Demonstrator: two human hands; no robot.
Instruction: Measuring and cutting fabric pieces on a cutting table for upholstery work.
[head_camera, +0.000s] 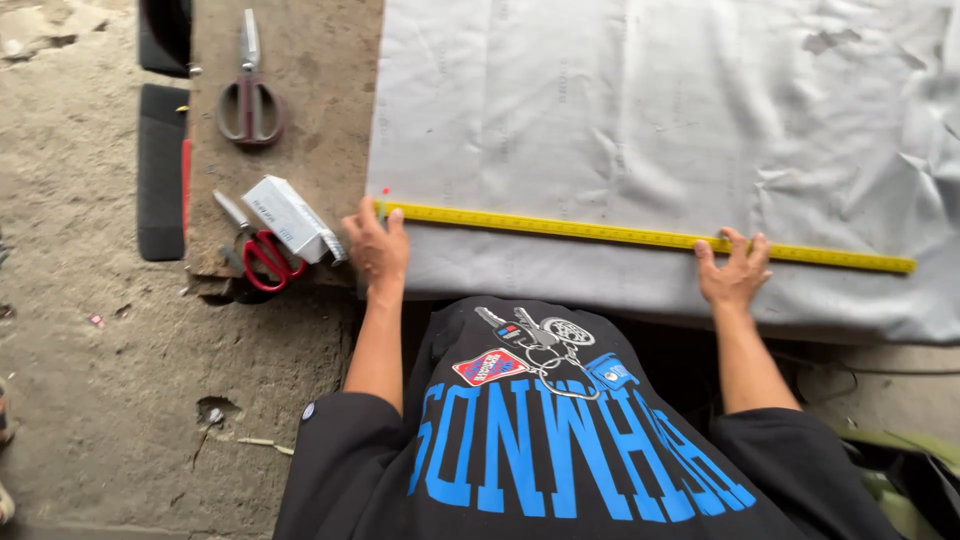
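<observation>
Two pairs of scissors lie at the left end of the bench (330, 110): dark-handled scissors (250, 100) farther back, red-handled scissors (265, 255) at the near edge, with a small white box (290, 218) resting partly over them. Just right of these, the left hand (377, 245) presses flat on the near end of a yellow ruler (640, 236), fingers spread narrow and extended, gripping nothing, only pinning it down at the edge of the grey sheet (680, 110). The ruler runs rightward across the sheet's near margin, slightly slanted. Farther right, the right hand (735, 268) also bears down on the ruler, fingers splayed wider, palm off the near edge; no pen or chalk in either hand. Judged step: aligning and holding the straightedge for a measure or line along the sheet. The next move would seem to call for keeping one hand firm on the ruler while the other frees up for a marker or the scissors at left.
</observation>
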